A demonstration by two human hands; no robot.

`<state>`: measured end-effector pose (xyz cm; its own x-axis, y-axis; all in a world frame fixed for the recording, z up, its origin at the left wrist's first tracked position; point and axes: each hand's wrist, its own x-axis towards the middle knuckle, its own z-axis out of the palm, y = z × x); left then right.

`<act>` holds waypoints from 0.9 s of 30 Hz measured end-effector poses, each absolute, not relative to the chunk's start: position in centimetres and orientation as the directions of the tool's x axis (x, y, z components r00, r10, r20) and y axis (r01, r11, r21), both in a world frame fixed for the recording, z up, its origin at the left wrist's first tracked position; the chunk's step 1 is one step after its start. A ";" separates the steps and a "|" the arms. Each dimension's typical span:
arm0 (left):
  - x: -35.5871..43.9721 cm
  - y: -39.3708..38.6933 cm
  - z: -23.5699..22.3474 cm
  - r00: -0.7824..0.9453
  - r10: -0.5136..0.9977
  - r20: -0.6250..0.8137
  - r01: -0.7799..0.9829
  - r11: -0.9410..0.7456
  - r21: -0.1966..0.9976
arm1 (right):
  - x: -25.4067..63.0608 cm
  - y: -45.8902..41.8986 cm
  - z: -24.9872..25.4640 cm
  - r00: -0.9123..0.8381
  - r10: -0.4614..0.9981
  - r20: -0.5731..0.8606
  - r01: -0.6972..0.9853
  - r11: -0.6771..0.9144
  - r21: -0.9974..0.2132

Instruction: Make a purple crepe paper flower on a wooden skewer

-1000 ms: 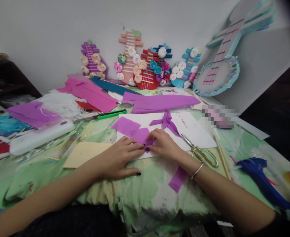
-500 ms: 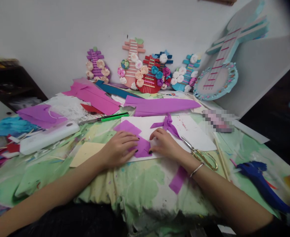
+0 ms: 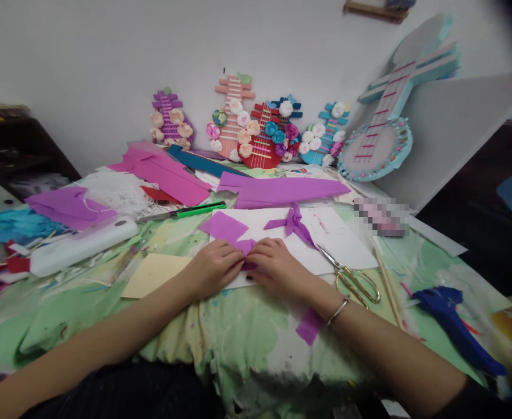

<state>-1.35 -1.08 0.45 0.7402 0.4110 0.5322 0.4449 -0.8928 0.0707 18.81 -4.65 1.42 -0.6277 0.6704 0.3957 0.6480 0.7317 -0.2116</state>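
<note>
My left hand (image 3: pixel 214 269) and my right hand (image 3: pixel 273 267) meet on a small purple paper piece (image 3: pixel 244 245) that lies on a white sheet (image 3: pixel 343 241). The fingers of both hands are curled and pinch the piece between them, so most of it is hidden. A square of purple paper (image 3: pixel 223 226) lies just beyond my left hand. A purple paper bow (image 3: pixel 294 222) rests on the white sheet past my right hand. Gold-handled scissors (image 3: pixel 354 278) lie to the right of my right wrist.
Paper guitar models with paper flowers (image 3: pixel 256 131) lean on the wall, with a large blue one (image 3: pixel 382 139) at right. Long purple sheets (image 3: pixel 282 189), a green-handled cutter (image 3: pixel 195 209), a white bottle (image 3: pixel 79 244), a tan card (image 3: pixel 151 273) and a blue glue gun (image 3: pixel 452 323) lie around.
Both hands have drawn closer together over the small purple piece, and now cover more of it. The camera has tilted slightly, shifting the whole scene.
</note>
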 end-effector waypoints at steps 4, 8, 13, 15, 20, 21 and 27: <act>-1.7 -1.2 1.2 0.697 0.510 0.504 0.451 -0.858 0.245 | 18.8 -4.8 1.4 -0.597 0.705 0.382 0.686 0.696 -0.211; -2.1 -1.1 1.8 0.802 0.443 0.400 0.385 -0.896 0.221 | 20.2 -4.1 1.6 -0.598 0.718 0.356 0.694 0.686 -0.217; -1.9 -1.1 1.5 0.828 0.351 0.437 0.330 -0.936 0.126 | 20.7 -3.9 1.9 -0.603 0.718 0.349 0.690 0.688 -0.224; -1.8 -1.3 1.2 0.836 0.305 0.457 0.308 -0.949 0.069 | 20.3 -4.2 2.0 -0.629 0.689 0.361 0.662 0.718 -0.215; -1.4 -1.9 0.6 0.803 0.260 0.536 0.308 -0.951 0.001 | 19.1 -5.0 2.0 -0.666 0.637 0.388 0.605 0.766 -0.218; -1.3 -2.0 0.5 0.793 0.273 0.545 0.325 -0.946 0.001 | 19.0 -5.1 1.9 -0.664 0.635 0.395 0.603 0.767 -0.219; -1.5 -2.3 0.2 0.729 0.380 0.569 0.445 -0.895 0.028 | 18.4 -5.1 1.1 -0.577 0.644 0.503 0.620 0.746 -0.243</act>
<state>-1.46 -2.30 0.18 0.7288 0.3804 0.5693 0.4454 -0.8949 0.0278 18.36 -5.06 1.06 -0.5772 0.6435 0.5027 0.6199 0.7460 -0.2432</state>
